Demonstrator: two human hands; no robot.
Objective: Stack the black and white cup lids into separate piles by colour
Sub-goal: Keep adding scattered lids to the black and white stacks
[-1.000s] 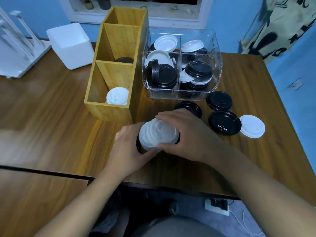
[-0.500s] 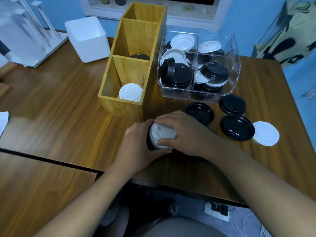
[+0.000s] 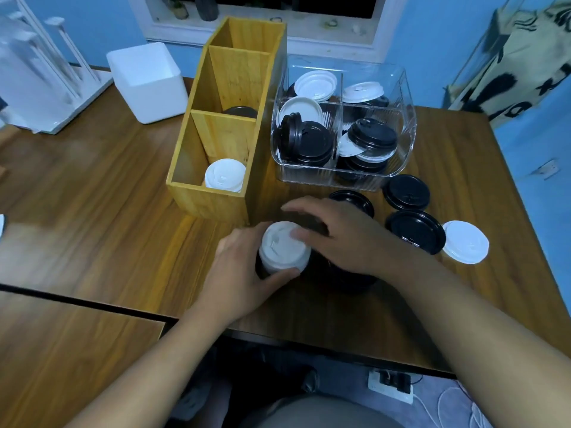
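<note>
Lid stack (image 3: 282, 246) sits within left grip (image 3: 244, 273), right grip (image 3: 349, 239) touching its top.

Three loose black lids (image 3: 415, 231), one loose white lid (image 3: 465, 241), one held stack (image 3: 284, 247).

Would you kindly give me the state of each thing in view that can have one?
Left hand, gripping the held white lid.
Right hand, open, thumb at that lid's rim.
Held white lid, top side up.
Wooden box, open-topped, stored white lid in its near compartment.
Clear bin, open, mixed lids inside.
Loose white lid, flat on the table.
</note>
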